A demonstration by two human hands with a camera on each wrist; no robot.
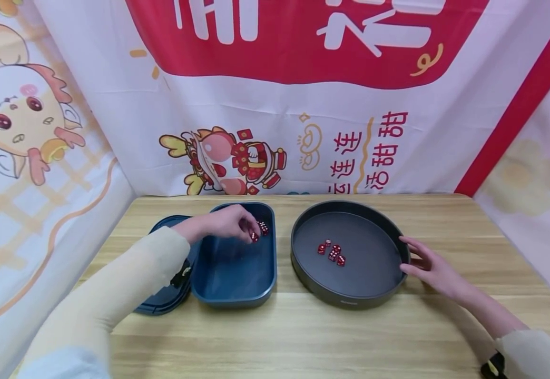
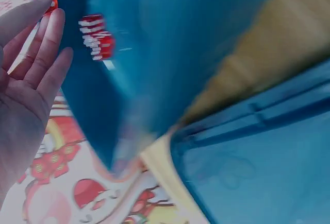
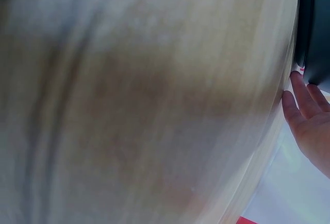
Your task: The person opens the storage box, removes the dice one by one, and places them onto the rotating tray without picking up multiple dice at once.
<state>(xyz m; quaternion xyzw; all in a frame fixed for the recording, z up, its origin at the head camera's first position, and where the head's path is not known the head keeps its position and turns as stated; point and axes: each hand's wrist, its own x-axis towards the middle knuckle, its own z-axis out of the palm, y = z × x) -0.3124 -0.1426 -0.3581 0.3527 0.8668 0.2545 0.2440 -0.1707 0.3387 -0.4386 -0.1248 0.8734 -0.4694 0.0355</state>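
The left hand (image 1: pixel 227 222) reaches into the far part of the blue box (image 1: pixel 235 287), and its fingertips (image 1: pixel 251 231) pinch one red die (image 1: pixel 254 237). A few more dice (image 1: pixel 263 228) lie just beside it in the far corner of the box. The box lid (image 1: pixel 161 302) lies under the box on its left side. The right hand (image 1: pixel 429 267) rests with straight fingers against the right rim of the round tray (image 1: pixel 351 300) and holds nothing. Several dice (image 1: pixel 332 252) lie together in the tray, left of its centre.
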